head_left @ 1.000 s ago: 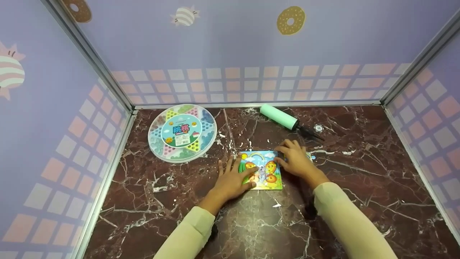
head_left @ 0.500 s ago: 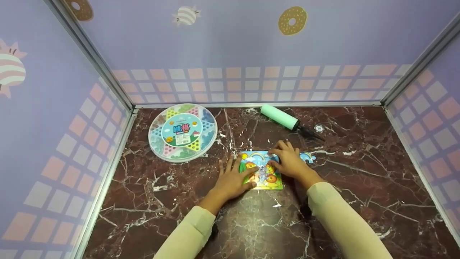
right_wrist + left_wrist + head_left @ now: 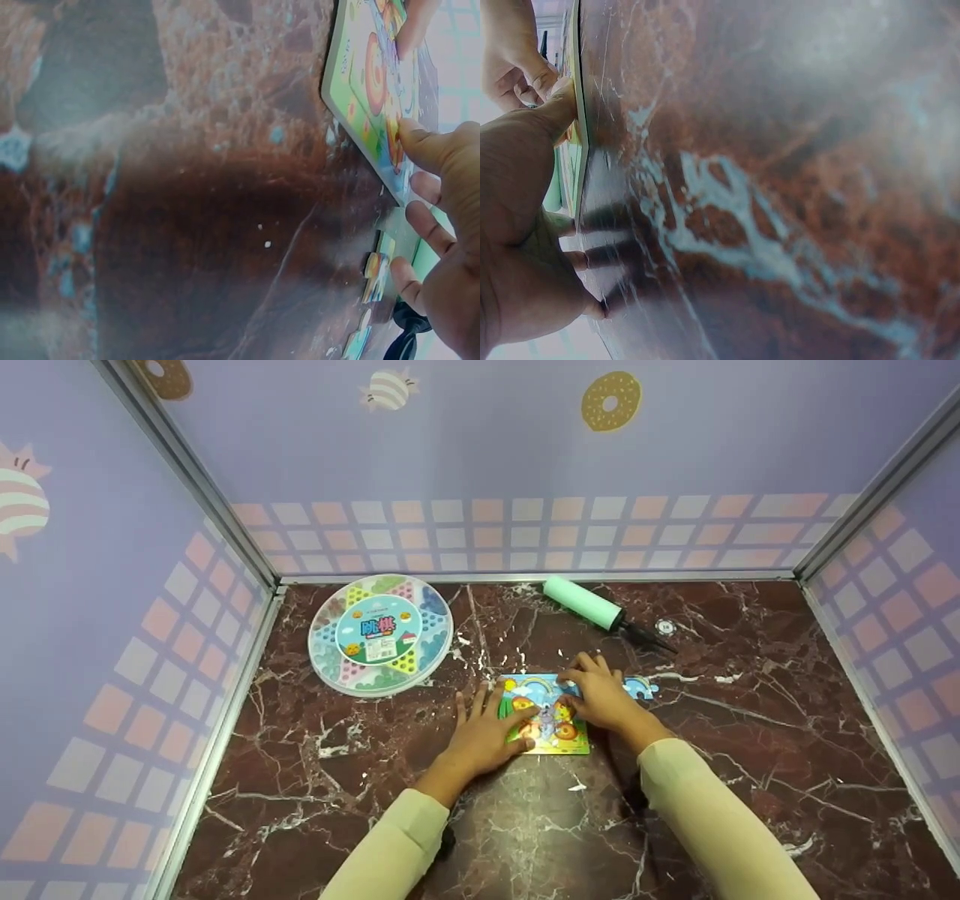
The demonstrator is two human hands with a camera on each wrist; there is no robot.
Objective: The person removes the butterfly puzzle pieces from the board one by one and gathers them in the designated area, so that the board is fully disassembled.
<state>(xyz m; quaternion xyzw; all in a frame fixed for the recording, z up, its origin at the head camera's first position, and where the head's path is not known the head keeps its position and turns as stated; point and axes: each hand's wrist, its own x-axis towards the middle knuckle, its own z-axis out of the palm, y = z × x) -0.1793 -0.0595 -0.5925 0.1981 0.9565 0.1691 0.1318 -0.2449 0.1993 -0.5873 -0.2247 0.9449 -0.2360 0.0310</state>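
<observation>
A picture puzzle point(image 3: 551, 745) with a butterfly-shaped design lies flat on the dark marbled tabletop in the head view. My left hand point(image 3: 484, 735) rests spread over its left side, thumb and index finger on the picture. In the left wrist view, other fingertips reach down to the tabletop beside the board's edge. My right hand point(image 3: 604, 697) is at the upper right corner, where thumb and index finger pinch a blue puzzle piece point(image 3: 571, 688). The right wrist view shows the right thumb point(image 3: 420, 146) against the picture. A loose rainbow puzzle piece point(image 3: 639, 688) lies right of that hand.
Another loose puzzle piece point(image 3: 379, 266) lies under the right fingers. A round Chinese checkers set point(image 3: 381, 636) stands at the back left. Behind the puzzle lie a mint-green hand pump point(image 3: 583, 603) and a small round chip point(image 3: 665, 627). Purple panels point(image 3: 480, 457) enclose the table.
My right hand has moved slightly left, further over the puzzle's upper right corner, uncovering the rainbow piece. It has barely moved in the last half second. The left hand stays in place.
</observation>
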